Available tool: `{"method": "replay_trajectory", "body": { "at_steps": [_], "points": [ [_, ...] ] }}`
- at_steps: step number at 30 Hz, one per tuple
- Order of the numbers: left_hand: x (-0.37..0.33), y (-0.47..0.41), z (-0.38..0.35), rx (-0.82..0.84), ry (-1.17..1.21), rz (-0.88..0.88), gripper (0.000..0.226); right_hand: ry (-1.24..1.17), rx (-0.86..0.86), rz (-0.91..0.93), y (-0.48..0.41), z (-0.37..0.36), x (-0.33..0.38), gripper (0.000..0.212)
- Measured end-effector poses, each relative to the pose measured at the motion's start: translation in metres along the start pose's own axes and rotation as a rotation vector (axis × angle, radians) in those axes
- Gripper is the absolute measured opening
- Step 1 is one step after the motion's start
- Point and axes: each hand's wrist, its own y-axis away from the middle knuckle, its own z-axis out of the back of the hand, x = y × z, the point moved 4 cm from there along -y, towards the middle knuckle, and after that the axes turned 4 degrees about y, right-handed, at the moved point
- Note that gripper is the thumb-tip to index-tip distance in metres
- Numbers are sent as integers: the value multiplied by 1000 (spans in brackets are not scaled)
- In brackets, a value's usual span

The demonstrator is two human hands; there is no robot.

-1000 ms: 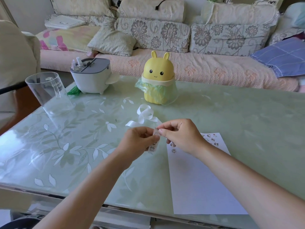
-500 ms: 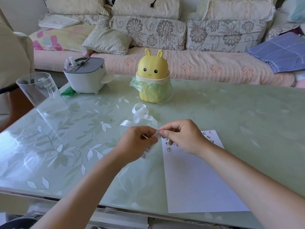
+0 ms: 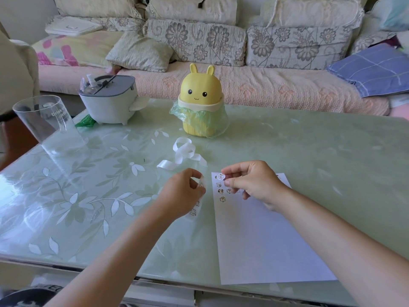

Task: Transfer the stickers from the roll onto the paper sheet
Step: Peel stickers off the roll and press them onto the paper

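Both forearms outstretched, left hand (image 3: 183, 193) and right hand (image 3: 251, 180) apart, each in a fingertip pinch

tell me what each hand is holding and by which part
The right hand pinches a loose sticker by its right edge. The left hand pinches the strip at its upper part, and the rest hangs below.

Worktop (image 3: 309, 140) pale green, white leaf print at left. Paper sheet (image 3: 265, 240) white, tiny cartoon stickers (image 3: 222, 198) along top. Bunny bin (image 3: 200, 89) yellow, green liner (image 3: 177, 111). Sofa cushions (image 3: 199, 41) beige, grey floral. Blanket (image 3: 376, 69) upper right blue, checked.
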Motion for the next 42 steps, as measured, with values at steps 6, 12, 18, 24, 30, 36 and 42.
{"method": "replay_trajectory", "body": {
  "at_steps": [6,12,18,24,30,36,42],
  "points": [
    [-6,-5,-10,-128,-380,-305,42,125,-77,-57,2,10,-16,9],
    [-25,9,-32,36,-470,-655,27,252,-65,-136,2,15,-31,7],
    [-14,12,-37,139,-524,-649,28,252,-25,-80,-1,6,-34,11],
    [-9,15,-33,132,-520,-630,30,385,-50,2,-4,0,-37,10],
    [-7,14,-34,131,-515,-632,29,481,-77,43,-2,-3,-35,12],
    [-6,15,-37,117,-507,-636,33,603,-73,47,-4,-4,-28,17],
    [-6,15,-39,106,-557,-626,33,765,-133,-18,-8,8,-23,38]
  ]
}}
